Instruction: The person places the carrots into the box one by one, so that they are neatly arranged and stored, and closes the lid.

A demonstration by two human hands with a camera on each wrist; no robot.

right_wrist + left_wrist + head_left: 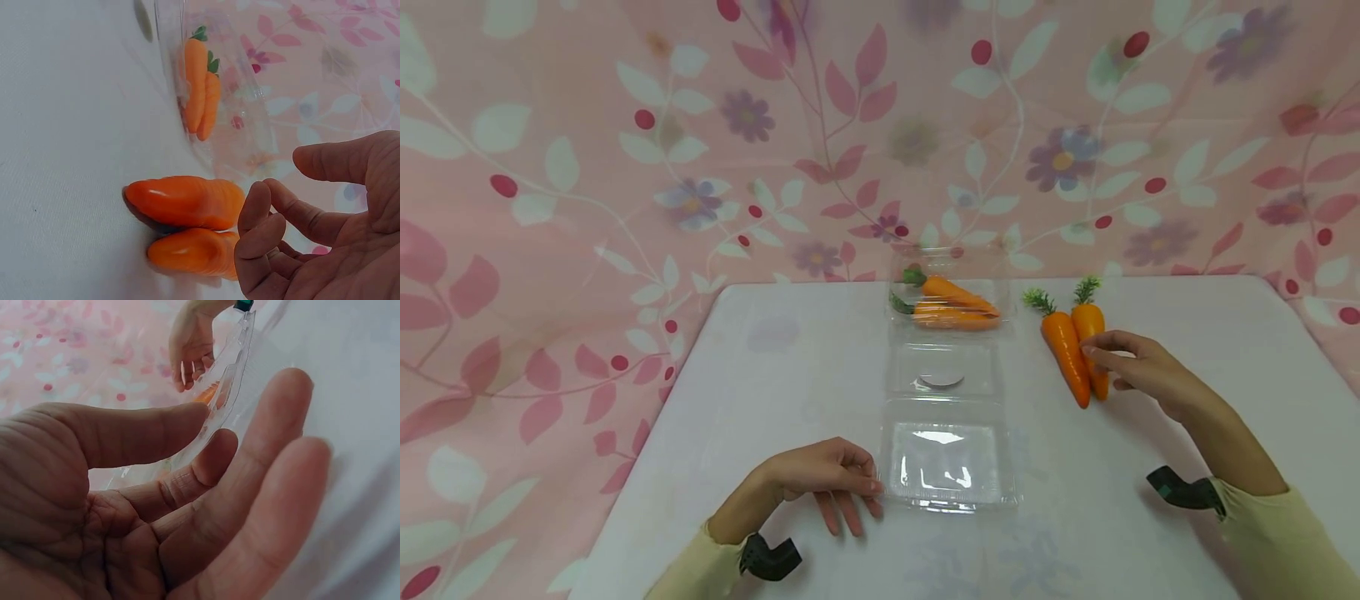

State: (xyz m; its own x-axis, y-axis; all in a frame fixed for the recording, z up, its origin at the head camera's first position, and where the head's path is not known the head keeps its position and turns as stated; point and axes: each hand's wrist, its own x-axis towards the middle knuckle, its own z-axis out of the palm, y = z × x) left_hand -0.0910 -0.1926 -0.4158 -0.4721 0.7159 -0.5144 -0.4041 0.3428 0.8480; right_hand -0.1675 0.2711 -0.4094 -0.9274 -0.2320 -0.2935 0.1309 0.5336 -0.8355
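Two orange toy carrots with green tops lie side by side at the right: a left carrot (1064, 350) and a right carrot (1090, 325). My right hand (1142, 371) hovers by the right carrot, fingers loosely bent, thumb apart from them; contact cannot be made out. In the right wrist view nothing sits between thumb and fingers (261, 228). My left hand (827, 479) is beside the left edge of an opened clear plastic clamshell (891, 454). A gap shows between its thumb and fingers in the left wrist view, and the plastic edge (234, 381) passes behind the thumb.
Farther back, a clear plastic container (898, 258) holds two more orange carrots (955, 300). A small oval piece (942, 380) shows at the clamshell's middle section. The white table (797, 375) ends at a pink floral cloth (850, 125) hanging behind.
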